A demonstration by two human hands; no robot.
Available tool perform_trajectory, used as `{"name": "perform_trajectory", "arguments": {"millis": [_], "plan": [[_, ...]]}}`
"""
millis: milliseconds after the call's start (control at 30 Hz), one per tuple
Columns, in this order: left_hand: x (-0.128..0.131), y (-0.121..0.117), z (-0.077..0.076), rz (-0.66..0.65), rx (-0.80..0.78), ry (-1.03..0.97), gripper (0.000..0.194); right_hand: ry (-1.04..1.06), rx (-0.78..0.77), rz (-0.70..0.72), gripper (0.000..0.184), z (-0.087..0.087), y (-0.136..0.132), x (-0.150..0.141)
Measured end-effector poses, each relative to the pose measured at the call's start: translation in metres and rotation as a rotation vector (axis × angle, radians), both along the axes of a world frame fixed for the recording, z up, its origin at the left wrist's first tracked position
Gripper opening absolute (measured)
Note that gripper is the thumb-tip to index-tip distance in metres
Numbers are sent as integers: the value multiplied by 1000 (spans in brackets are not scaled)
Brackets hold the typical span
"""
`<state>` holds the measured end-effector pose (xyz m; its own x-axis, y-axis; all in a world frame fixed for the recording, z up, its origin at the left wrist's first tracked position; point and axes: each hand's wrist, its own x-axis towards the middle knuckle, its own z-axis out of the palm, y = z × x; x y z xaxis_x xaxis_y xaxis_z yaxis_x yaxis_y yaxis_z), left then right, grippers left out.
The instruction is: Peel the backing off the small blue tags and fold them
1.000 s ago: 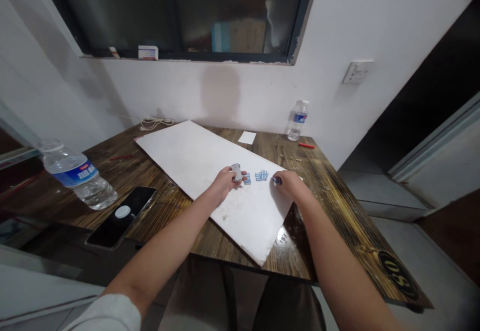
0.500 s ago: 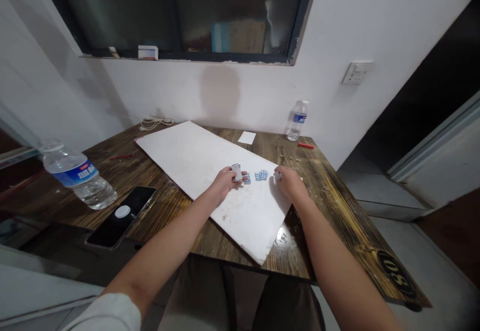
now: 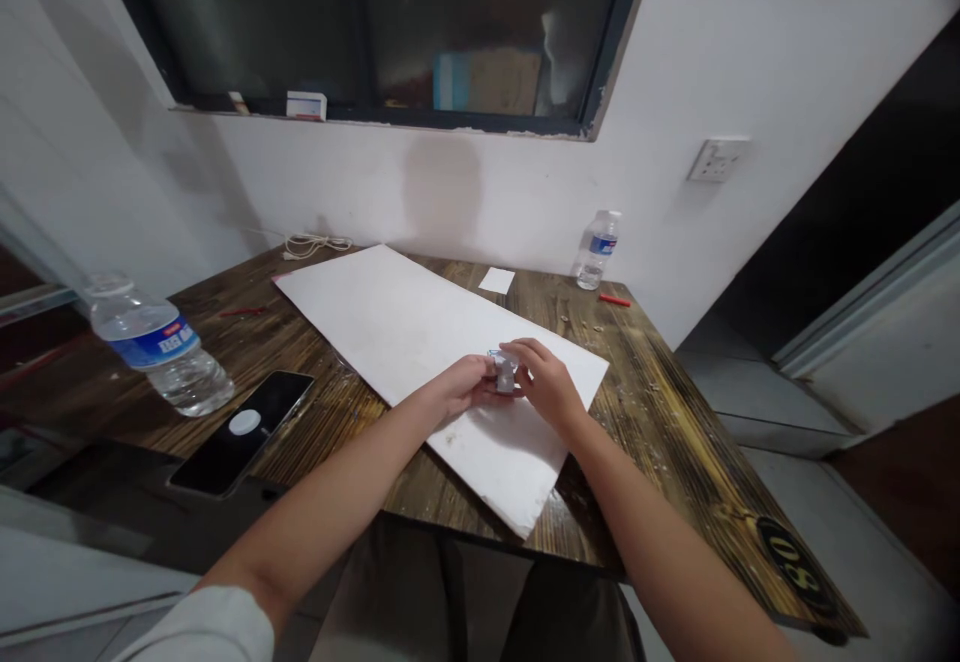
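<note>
Over the white board (image 3: 390, 312), both my hands come together. My left hand (image 3: 469, 382) is closed around small grey-white cards (image 3: 505, 374), which look like a little stack. From the right, my right hand (image 3: 546, 380) reaches over with bent fingers and grips at the same cards; how many its fingertips hold is hidden. A sliver of blue print shows just above the fingers. The board beneath and behind the hands is mostly covered from view there.
A large water bottle (image 3: 161, 347) and a phone (image 3: 241, 432) with a white disc lie left. At the back are a white cable (image 3: 315, 245), a paper slip (image 3: 496, 280), a smaller bottle (image 3: 598, 250) and a red stick-like item (image 3: 614, 299). The wooden table (image 3: 675, 462) extends right.
My right hand has moved left from the board's right edge, bringing its small grey piece to my left hand. The blue-printed cards that lay between the hands are now hidden behind them.
</note>
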<state>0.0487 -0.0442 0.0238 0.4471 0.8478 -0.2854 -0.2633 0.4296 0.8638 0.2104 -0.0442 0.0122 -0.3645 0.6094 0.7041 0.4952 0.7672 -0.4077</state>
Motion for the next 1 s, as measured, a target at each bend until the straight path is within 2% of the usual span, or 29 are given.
{"name": "perform_trajectory", "arguments": {"millis": [233,400,567,633,700,767,833,933,1000], "plan": [[-4,2,3,21,-28,-67,11,40,-94,109,31,-1,2,4],[-7,3,5,28,12,-64,18,124,-199,188,30,5,-1,6],[-9,4,5,41,43,-69,12,400,-330,257,34,0,7,5],[-10,5,5,72,40,-68,15,531,-366,220,35,-6,15,8],[-10,7,4,106,37,-74,15,550,-350,74,35,-12,22,14],[-11,9,2,133,33,-86,15,408,-318,-136,35,-17,28,20],[-12,11,0,149,29,-94,14,162,-291,-273,41,-22,30,24],[-13,12,-2,170,25,-72,13,-174,-320,-311,50,-27,28,25],[-13,13,-2,186,19,-39,13,-338,-344,-286,44,-27,26,23]]}}
